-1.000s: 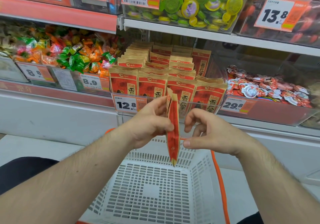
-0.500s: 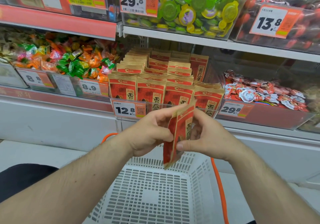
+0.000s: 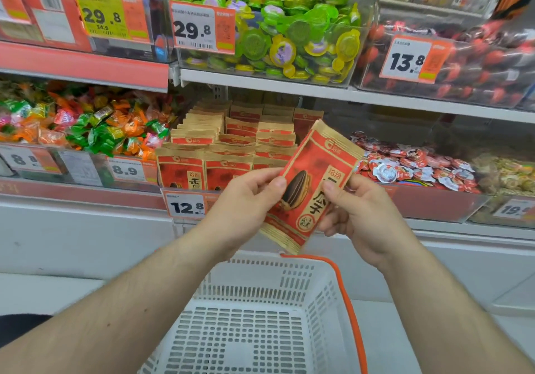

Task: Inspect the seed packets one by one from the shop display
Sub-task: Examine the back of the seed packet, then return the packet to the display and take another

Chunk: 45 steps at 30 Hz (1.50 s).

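- The grip is two-handed: the left hand [image 3: 246,200] pinches the left edge of one red and tan seed packet [image 3: 311,188], thumb on the printed face, fingers curled behind it.
- The right hand [image 3: 359,214] pinches the packet's right edge the same way, thumb tip on the front by the black lettering.
- The packet sits between the hands with its front facing the viewer. Its long axis is tilted, the top corner toward one o'clock and the bottom corner toward seven o'clock.
- Both hands are equally near; neither has let go.
- Directly behind the packet, toward twelve o'clock, the shelf display [image 3: 231,148] holds upright rows of matching packets.
- Judged from this, the next move depends on that short line back toward eleven o'clock, where the front row stands.
- A price tag [image 3: 186,207] reading 12.8 hangs at nine o'clock of the left hand.
- Below, at six o'clock, an open white basket [image 3: 254,324] with an orange handle holds nothing visible.
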Each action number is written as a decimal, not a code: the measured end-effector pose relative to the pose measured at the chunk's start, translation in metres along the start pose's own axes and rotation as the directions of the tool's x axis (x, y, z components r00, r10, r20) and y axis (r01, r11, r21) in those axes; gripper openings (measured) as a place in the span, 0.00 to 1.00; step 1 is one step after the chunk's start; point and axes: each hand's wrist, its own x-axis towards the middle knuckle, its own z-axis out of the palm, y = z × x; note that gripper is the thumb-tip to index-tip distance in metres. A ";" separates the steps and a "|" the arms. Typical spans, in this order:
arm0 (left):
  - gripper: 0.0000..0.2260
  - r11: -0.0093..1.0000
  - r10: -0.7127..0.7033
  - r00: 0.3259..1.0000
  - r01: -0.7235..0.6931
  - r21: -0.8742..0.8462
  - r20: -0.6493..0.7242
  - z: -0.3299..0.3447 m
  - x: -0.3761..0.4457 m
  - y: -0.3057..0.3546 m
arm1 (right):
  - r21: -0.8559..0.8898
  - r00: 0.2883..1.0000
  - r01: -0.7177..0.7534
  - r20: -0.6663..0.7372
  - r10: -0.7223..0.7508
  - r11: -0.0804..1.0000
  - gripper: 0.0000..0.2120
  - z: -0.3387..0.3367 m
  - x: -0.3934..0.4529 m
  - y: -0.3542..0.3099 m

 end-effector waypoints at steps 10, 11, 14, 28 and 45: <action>0.08 0.761 0.353 0.915 -0.157 0.630 -0.198 0.005 0.095 0.051 | -0.181 0.882 0.351 -0.264 -0.389 0.919 0.07 -0.047 0.060 -0.067; 0.09 0.675 0.335 0.934 -0.144 0.724 -0.127 0.005 0.099 0.051 | -0.234 0.880 0.342 -0.260 -0.397 0.910 0.08 -0.051 0.069 -0.068; 0.17 0.415 0.198 0.974 -0.182 0.891 0.107 0.011 0.109 0.046 | -0.361 0.901 0.292 -0.206 -0.381 0.886 0.11 -0.060 0.100 -0.064; 0.30 0.142 -0.126 0.923 -0.346 0.927 0.363 0.019 0.121 0.033 | -0.744 0.970 0.151 -0.015 -0.243 0.651 0.08 -0.053 0.173 -0.033; 0.26 0.136 -0.093 0.930 -0.343 0.929 0.357 0.021 0.120 0.027 | -0.960 0.993 -0.075 -0.096 -0.068 0.268 0.17 -0.029 0.233 -0.035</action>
